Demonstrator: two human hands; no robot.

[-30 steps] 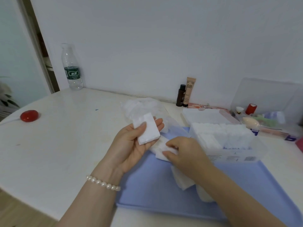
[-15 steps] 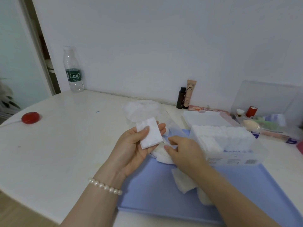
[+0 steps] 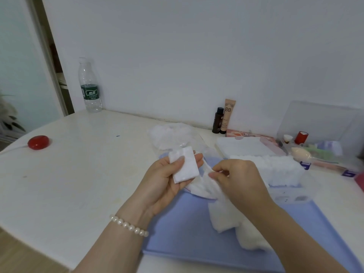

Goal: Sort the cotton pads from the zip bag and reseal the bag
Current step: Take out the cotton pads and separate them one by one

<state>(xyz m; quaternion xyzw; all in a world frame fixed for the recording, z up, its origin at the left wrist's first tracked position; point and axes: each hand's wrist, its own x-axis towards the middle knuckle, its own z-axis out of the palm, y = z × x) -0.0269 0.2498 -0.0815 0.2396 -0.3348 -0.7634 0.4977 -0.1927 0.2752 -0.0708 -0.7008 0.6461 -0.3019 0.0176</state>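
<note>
Cotton pads (image 3: 185, 167) sit as a small stack in the left hand (image 3: 167, 184), thumb pressed on the top pad and fingers curled behind, held above the far left corner of the blue tray (image 3: 181, 229). The right hand (image 3: 236, 182) hovers over the tray just right of that stack, thumb and fingertips pinching the crumpled clear zip bag (image 3: 199, 186), whose film trails from the pinch back off the tray's far edge to a bunched part (image 3: 171, 134) on the white table (image 3: 78, 174). Whether a pad is also caught in the pinch cannot be told. More loose pads (image 3: 222, 219) lie on the tray beneath the right wrist, partly hidden by the forearm. A clear box (image 3: 283, 172) packed with white pads stands on the tray's far right corner, touching its surface. Beyond the tray's far edge, against the wall, stand a dark small bottle (image 3: 218, 120) and a BB cream tube (image 3: 228, 115) side by side. A water bottle (image 3: 89, 86) stands well left of the tray at the table's back, and a red round object (image 3: 38, 142) lies far left of the tray. A pearl bracelet (image 3: 129, 225) circles the left wrist just off the tray's left edge.
</note>
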